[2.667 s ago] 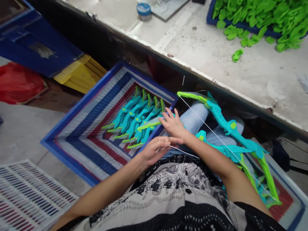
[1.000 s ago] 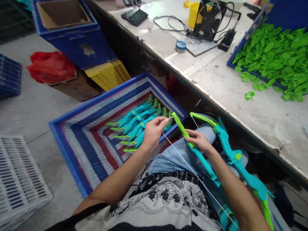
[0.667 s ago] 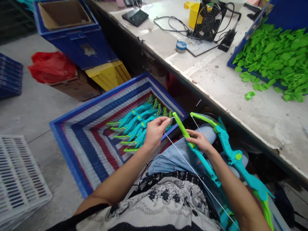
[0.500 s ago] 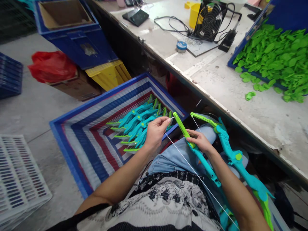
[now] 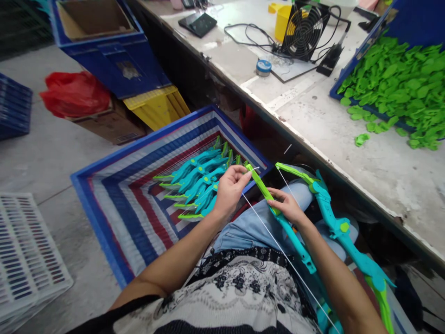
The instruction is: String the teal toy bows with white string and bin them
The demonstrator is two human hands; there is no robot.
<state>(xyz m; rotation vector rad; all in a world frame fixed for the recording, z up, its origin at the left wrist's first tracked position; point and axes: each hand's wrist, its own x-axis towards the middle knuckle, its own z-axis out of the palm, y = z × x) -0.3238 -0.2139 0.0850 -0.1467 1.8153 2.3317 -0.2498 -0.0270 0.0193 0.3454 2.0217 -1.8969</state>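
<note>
Lying at 9 o'clock from the left hand (image 5: 230, 188), several teal-and-green bows (image 5: 195, 178) rest inside a blue-rimmed bin (image 5: 139, 145). The left thumb and index finger pinch the white string (image 5: 270, 233), which looks limp, thin and probably slippery, best nipped near its end. Beside them, the held bow (image 5: 261, 184) angles over the lap (image 5: 239, 232), its green tip towards 11 o'clock; it seems light, stiff plastic, perhaps springy. The right hand (image 5: 287, 204) clasps it between thumb and fingers near the teal joint, likely the sturdiest grip. Another bow (image 5: 335, 223) sits at 4 o'clock
</note>
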